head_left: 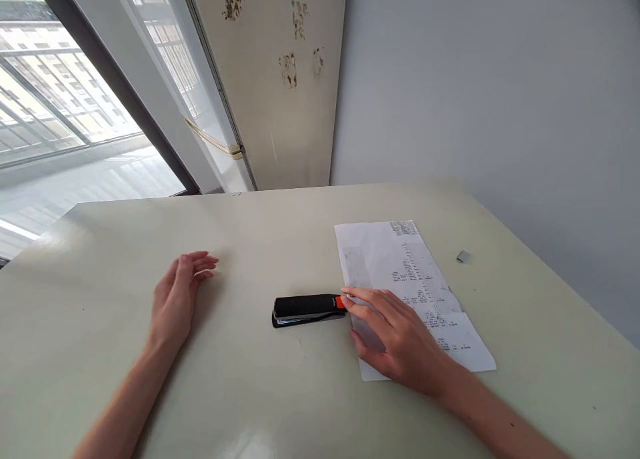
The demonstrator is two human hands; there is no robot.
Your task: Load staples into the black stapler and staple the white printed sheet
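Note:
A black stapler [306, 309] with a red end lies flat on the pale green table [250, 245], near its middle. My right hand [395, 339] rests on a printed sheet of paper [407, 272], fingers stretched out toward the stapler's red end, fingertips touching or almost touching it. It holds nothing. My left hand [177, 295] lies on its edge on the table well left of the stapler, fingers loosely extended, nothing in it.
A small strip of staples [463, 257] lies on the table to the right of the paper. A grey wall stands on the right, a stained beige panel behind the table, and a large window [60, 105] on the left.

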